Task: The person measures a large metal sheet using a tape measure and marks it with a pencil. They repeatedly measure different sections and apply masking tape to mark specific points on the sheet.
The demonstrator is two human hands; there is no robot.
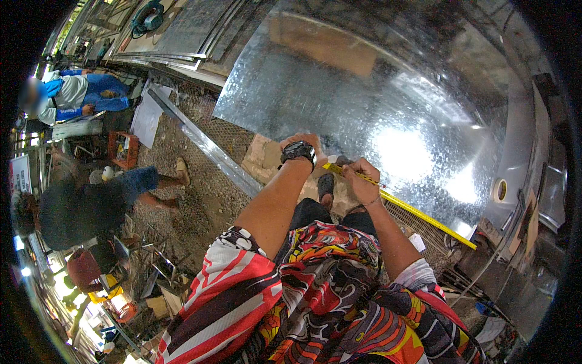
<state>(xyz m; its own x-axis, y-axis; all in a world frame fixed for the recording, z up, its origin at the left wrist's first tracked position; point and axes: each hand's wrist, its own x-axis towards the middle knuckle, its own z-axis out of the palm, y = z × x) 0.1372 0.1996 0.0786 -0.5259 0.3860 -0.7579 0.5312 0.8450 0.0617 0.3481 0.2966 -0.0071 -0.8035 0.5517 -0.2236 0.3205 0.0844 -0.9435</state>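
A large shiny sheet of metal lies in front of me. Along its near edge stretches the yellow blade of a tape measure, running off to the right. My left hand, with a dark watch on its wrist, is closed at the blade's left end, by the sheet's edge; the palm and whatever part of the tape it covers are hidden. Just right of it, my right hand is closed in a pinch over the blade. A thin pencil sticks out from its fingers, lying nearly along the tape.
A roll of tape lies at the sheet's right side. Long metal channel crosses the gravel at left. Two people stand or bend there, near a red crate. A circular saw rests on boards at the far left.
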